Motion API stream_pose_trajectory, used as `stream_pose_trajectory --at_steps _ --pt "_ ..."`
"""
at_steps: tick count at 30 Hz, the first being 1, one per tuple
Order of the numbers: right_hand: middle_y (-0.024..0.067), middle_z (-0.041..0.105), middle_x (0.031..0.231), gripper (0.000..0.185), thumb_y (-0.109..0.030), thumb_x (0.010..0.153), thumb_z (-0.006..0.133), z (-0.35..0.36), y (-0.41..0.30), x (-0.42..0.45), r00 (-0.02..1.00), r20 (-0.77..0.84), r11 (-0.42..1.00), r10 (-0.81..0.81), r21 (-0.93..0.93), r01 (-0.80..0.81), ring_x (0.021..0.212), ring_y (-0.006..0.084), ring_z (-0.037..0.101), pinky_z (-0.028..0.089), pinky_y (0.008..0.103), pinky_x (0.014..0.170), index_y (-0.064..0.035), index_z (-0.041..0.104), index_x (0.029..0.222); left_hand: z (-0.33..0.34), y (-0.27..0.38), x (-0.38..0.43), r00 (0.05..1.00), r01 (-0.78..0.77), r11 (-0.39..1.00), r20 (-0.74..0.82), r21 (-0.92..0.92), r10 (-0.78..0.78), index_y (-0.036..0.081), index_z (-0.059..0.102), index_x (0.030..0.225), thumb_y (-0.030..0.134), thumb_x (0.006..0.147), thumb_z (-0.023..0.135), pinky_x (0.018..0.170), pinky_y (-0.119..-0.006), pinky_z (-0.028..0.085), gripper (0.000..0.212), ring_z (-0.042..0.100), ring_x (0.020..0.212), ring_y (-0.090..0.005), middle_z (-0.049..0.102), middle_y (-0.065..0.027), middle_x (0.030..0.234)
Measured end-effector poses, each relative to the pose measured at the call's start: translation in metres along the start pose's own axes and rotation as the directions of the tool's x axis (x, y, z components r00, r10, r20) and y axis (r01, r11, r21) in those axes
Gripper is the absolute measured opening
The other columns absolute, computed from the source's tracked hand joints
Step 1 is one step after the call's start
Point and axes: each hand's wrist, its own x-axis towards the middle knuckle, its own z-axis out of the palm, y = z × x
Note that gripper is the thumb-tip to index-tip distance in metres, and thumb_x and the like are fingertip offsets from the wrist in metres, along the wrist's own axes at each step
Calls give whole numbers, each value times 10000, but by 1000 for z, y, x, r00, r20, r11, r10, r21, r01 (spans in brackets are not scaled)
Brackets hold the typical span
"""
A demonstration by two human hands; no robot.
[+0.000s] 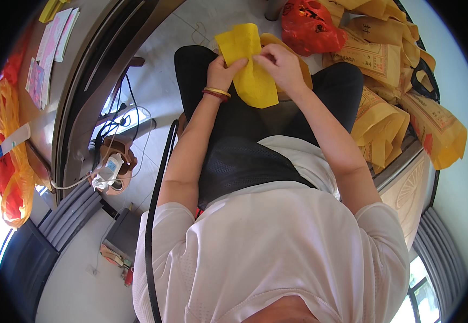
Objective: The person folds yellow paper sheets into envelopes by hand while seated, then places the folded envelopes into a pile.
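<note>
A yellow paper sheet (pixel 254 87), creased and pinched at its middle, is held up above my lap. My left hand (pixel 222 72) grips its left side with the thumb across the front; a yellow and a dark red bracelet circle that wrist. My right hand (pixel 281 66) pinches the paper near the centre crease with thumb and curled fingers. Behind my right hand shows more yellow-orange paper (pixel 304 68), partly hidden; I cannot tell whether it is one piece or several. Both forearms reach forward over my dark trousers (pixel 193 68).
Brown paper packets (pixel 373 60) bearing writing are heaped on the right, beside a red plastic bag (pixel 310 26). At the left stands a table (pixel 72 48) with printed paper slips (pixel 52 48). Below it, black cables (pixel 122 115) hang by a brown container (pixel 114 177).
</note>
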Motion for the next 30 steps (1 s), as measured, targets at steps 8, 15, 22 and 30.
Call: stream_pose_trajectory --at_steps 8,15,22,30 --pt "-44 537 680 127 -187 829 544 2 17 7 895 337 695 292 568 -441 618 37 500 405 177 567 -66 580 818 -10 -7 0 996 77 968 58 -237 -65 -7 574 997 126 799 607 727 -221 444 240 562 814 -96 609 -53 917" --pt "113 591 934 506 -371 766 598 7 15 0 959 209 950 190 209 -233 778 205 593 460 272 711 -32 484 1124 -5 -10 -1 991 -52 998 120 -40 57 -10 580 986 114 815 582 722 -218 444 212 561 804 -90 609 -43 905" --pt "138 587 823 357 -346 758 569 12 12 -4 980 105 981 171 75 -179 766 285 576 454 343 692 -40 570 943 -7 -11 -1 993 15 1000 119 -7 -15 -13 590 974 91 796 600 728 -222 442 206 560 797 -89 610 -38 895" --pt "169 571 772 254 -257 707 604 -7 9 -5 993 54 977 105 -195 -92 715 326 554 442 372 645 -11 588 770 -1 -6 -1 999 -6 1000 53 6 6 -13 584 962 107 787 619 697 -217 453 215 571 770 -88 617 -47 884"
